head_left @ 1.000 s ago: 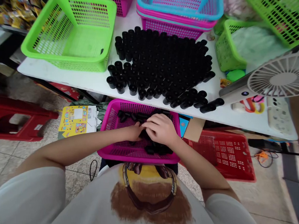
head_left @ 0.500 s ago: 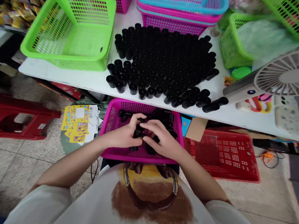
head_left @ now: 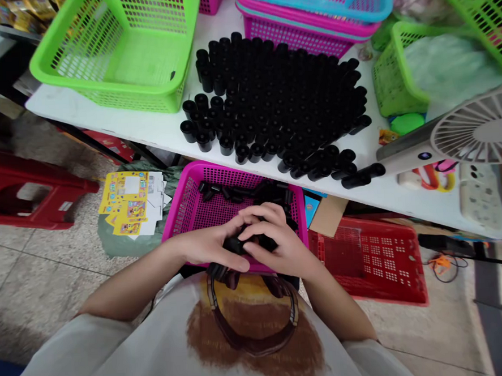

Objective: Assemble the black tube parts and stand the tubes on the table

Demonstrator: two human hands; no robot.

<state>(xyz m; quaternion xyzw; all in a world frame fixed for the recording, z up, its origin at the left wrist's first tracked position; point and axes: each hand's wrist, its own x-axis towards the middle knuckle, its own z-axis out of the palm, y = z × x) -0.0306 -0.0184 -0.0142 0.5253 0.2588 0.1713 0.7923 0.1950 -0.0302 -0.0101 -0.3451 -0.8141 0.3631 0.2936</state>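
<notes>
Both hands meet over the near side of a magenta basket (head_left: 228, 169) at my lap. My left hand (head_left: 214, 247) is closed around black cylindrical pieces (head_left: 234, 244), its thumb lying along the near side. Curled over the same cluster from the other side, my right hand (head_left: 275, 237) has its fingertips against the pieces and partly hides them. How the held pieces fit together is not visible. Loose black tubes (head_left: 238, 194) lie in the basket beyond my hands. On the white table (head_left: 111, 125), many black cylinders (head_left: 271, 107) stand packed, some tipped over at the right front.
A green basket (head_left: 172, 93) sits on the table at left, with stacked blue and magenta baskets (head_left: 309, 34) behind the cylinders. A fan (head_left: 477, 129) lies at right. Below are a red crate (head_left: 378, 259), a red stool (head_left: 30, 190) and yellow printed cards (head_left: 126, 201).
Both hands have drawn nearer my body with the black pieces, and more of the basket's loose tubes show. The view has shifted slightly.
</notes>
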